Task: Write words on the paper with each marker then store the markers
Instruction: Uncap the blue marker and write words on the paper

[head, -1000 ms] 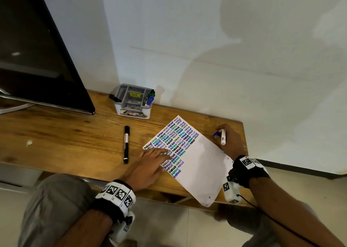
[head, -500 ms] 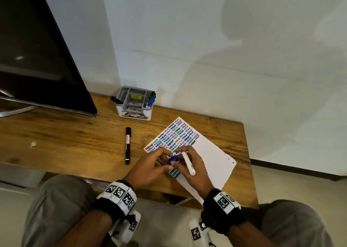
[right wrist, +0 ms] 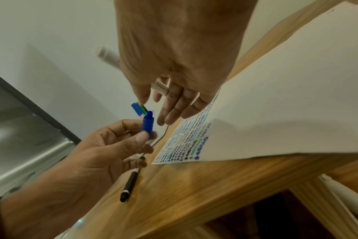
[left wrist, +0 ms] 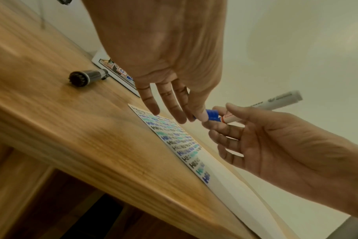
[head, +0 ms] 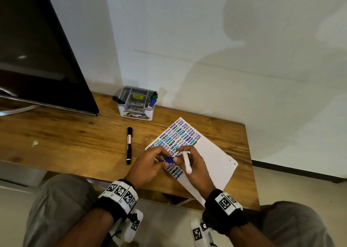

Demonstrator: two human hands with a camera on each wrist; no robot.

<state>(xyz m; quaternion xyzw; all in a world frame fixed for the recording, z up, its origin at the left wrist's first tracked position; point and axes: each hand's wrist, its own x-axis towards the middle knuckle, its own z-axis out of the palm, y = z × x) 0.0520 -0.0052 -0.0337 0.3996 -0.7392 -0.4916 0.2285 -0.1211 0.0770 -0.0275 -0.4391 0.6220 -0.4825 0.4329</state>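
Blue marker (head: 186, 162): right hand (head: 195, 168) grips barrel, left hand (head: 150, 165) pinches cap (head: 169, 160). Pull cap straight toward 9 o'clock, no twisting, above paper (head: 210, 160).

Wooden counter (head: 75, 145) sitting against white wall (head: 206, 40); dark monitor (head: 37, 59) standing at 10 o'clock; pale floor (head: 300, 186) showing at 4 o'clock.

My wooden tabletop (head: 75, 139) carries the paper (head: 210, 158), its near corner overhanging the front edge, a black marker (head: 129, 145) lying just left of it, a grey organizer (head: 135, 104) by the wall, and a dark monitor (head: 37, 59).
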